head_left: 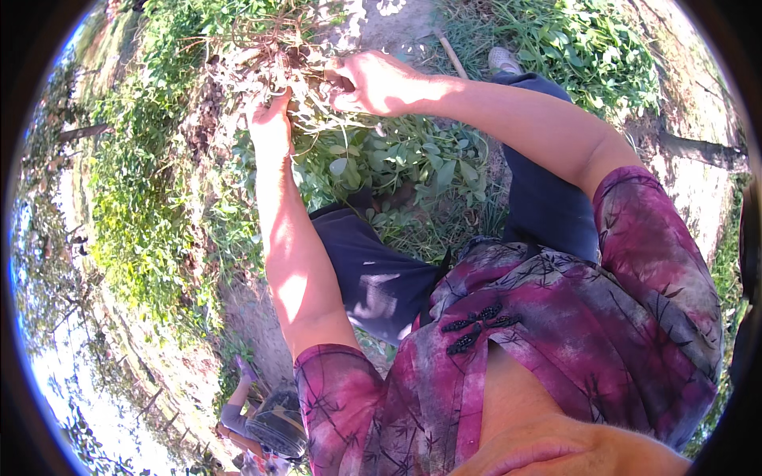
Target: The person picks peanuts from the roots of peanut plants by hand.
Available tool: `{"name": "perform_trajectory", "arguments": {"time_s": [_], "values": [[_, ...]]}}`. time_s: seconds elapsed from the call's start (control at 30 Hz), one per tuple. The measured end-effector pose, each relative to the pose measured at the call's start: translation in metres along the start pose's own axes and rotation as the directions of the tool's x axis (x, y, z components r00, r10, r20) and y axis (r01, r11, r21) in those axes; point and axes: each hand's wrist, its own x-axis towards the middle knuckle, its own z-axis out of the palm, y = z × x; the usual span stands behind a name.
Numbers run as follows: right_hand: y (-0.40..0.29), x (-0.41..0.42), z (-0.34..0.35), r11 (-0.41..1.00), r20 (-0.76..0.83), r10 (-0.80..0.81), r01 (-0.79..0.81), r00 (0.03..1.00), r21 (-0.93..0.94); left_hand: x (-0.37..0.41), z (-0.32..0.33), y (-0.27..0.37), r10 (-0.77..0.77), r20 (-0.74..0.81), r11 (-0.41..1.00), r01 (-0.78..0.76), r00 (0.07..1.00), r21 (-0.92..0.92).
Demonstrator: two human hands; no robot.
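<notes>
A pulled-up leafy plant, its roots [280, 65] turned away from me and pale pods or clods among them, is gripped at the root end by my left hand [271, 122]. At the right side of these roots is my right hand [372, 80], thumb and fingers curled near a pale piece; glare hides whether it holds it. Green leaves [411, 160] spread below the hands, between my legs; whether they all belong to the held plant cannot be told.
Rows of leafy plants [140, 220] grow on the left. More foliage [571, 53] lies at the upper right, near my shoe [505, 61] and a wooden handle [452, 55]. Another person [271, 422] is low at the lower left. Bare soil [262, 330] shows beside my leg.
</notes>
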Motion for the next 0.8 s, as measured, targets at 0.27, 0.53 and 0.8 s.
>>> {"name": "perform_trajectory", "arguments": {"time_s": [0.27,0.53,0.8], "values": [[0.004,-0.002,0.004,0.929,0.098,-0.287,0.252,0.953,0.271,0.01,-0.051,-0.031,0.175,0.115,0.948,-0.199,0.978,0.25],[-0.024,-0.055,0.01,0.779,0.605,-0.532,0.062,0.592,0.624,0.002,-0.062,0.006,-0.023,-0.054,0.992,0.017,0.998,-0.121],[0.013,-0.011,-0.039,0.575,0.296,-0.2,-0.133,0.934,0.808,-0.012,-0.115,-0.011,0.047,0.192,0.937,0.024,0.98,-0.349]]}}
